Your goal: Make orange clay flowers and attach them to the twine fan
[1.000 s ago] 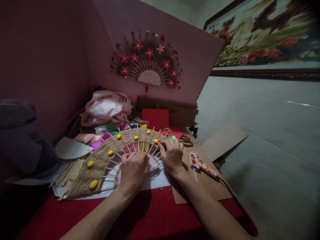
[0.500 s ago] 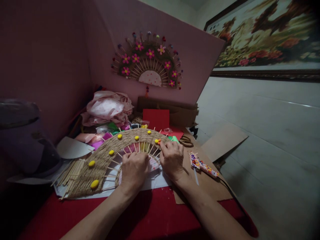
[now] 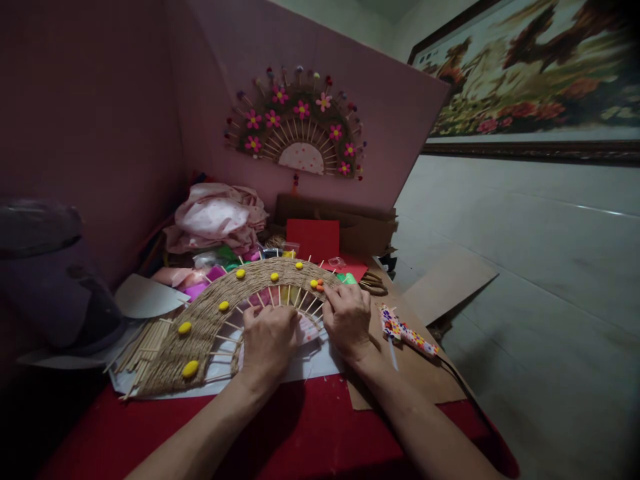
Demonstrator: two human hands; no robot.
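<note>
Left hand [image 3: 269,340], fingers curled nearly closed, presses at the inner sticks of a twine-wrapped fan [image 3: 200,323] lying on the red table [image 3: 280,433]; its grip is hidden. Right hand [image 3: 347,319], half-open, touches the fan beside orange pieces [image 3: 320,286].

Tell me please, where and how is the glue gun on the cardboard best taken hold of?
I would grip the handle, with the right hand coming from above and the right. The glue gun lies flat, its slim handle pointing right, away from the wider body. The cord leaves at the handle's end, so the fingers should close short of it.
</note>
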